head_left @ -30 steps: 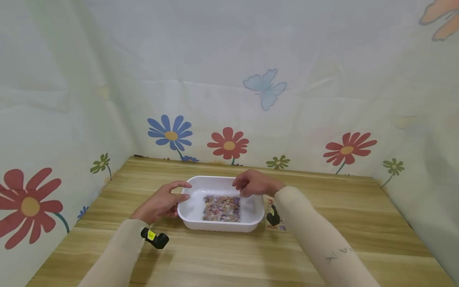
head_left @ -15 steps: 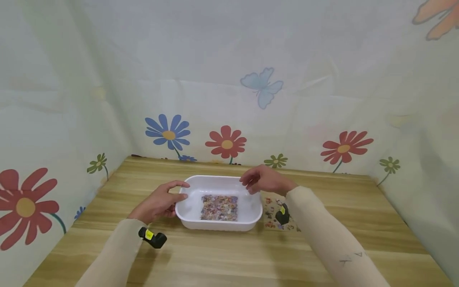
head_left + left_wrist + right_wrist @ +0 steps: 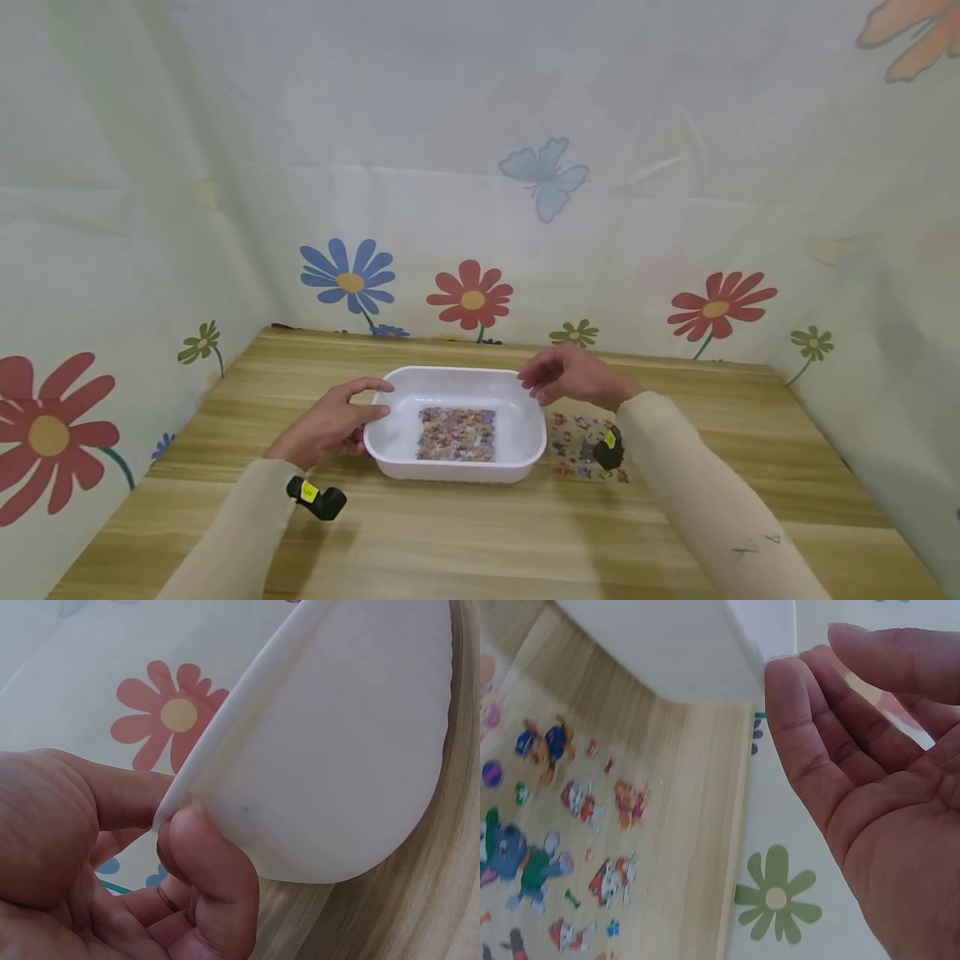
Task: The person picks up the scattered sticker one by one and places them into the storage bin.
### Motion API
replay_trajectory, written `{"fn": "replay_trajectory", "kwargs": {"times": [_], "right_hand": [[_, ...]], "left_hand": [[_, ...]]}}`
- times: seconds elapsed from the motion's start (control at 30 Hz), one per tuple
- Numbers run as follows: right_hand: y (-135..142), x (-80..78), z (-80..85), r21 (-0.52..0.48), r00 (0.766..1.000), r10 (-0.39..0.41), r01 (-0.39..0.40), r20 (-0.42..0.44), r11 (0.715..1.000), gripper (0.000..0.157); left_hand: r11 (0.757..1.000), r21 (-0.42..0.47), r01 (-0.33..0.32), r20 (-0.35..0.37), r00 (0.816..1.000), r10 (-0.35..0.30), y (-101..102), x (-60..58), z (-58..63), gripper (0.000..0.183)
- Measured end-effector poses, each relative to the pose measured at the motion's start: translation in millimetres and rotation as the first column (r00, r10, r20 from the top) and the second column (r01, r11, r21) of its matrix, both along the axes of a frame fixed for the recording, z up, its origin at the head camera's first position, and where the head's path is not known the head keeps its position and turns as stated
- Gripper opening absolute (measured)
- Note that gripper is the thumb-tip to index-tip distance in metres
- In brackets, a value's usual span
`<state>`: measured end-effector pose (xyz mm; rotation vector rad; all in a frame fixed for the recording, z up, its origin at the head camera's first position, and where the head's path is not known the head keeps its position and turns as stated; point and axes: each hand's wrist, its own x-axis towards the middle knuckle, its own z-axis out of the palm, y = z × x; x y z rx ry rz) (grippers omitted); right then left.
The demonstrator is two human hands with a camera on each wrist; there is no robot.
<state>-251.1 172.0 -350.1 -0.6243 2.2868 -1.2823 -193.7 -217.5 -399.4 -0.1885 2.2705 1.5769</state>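
Note:
My left hand (image 3: 332, 422) grips the left end of a white plastic basin (image 3: 459, 472). The left wrist view shows fingers on both sides of its rim (image 3: 225, 727). Inside the basin lies a rectangle of small, crowded multicoloured pictures (image 3: 456, 433). At the basin's back right corner is my right hand (image 3: 573, 375), its fingers loosely bent and holding nothing. In the right wrist view the fingertips come right up to the rim, with the thumb apart. Right of the basin, a clear sheet of cartoon dog stickers (image 3: 525, 855) lies flat, partly under my right forearm in the head view.
Everything stands on a wood-grain table (image 3: 450, 542). Pale cloth walls (image 3: 420, 208) printed with flowers and butterflies rise at its back and sides. A black wrist camera sits on each cream sleeve (image 3: 705, 492).
My right hand has moved right, from over the basin's inside to its back right corner. More of the sticker sheet shows. The left hand keeps its grip on the basin.

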Motion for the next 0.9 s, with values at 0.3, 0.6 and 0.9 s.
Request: {"fn": "replay_trajectory", "kwargs": {"times": [0.3,0.6,0.9], "right_hand": [[21.7,-0.4,-5.4,0.008,1.0,-0.024,0.024,0.001,1.0,0.043],[45.2,0.9,-14.2,0.039,0.998,-0.068,0.069,-0.012,0.997,0.043],[81.1,-1.0,-32.8,0.115,0.983,-0.181,0.182,-0.017,0.977,0.042]], "left_hand": [[1.0,0.014,0.008,0.0,1.0,-0.008,-1.1,3.1,0.7,0.05],[1.0,0.014,0.009,-0.007,1.0,-0.009,-1.8,1.6,-1.3,0.049],[0.999,0.034,0.002,-0.002,1.0,-0.001,-0.5,-0.2,-1.2,0.049]]}}
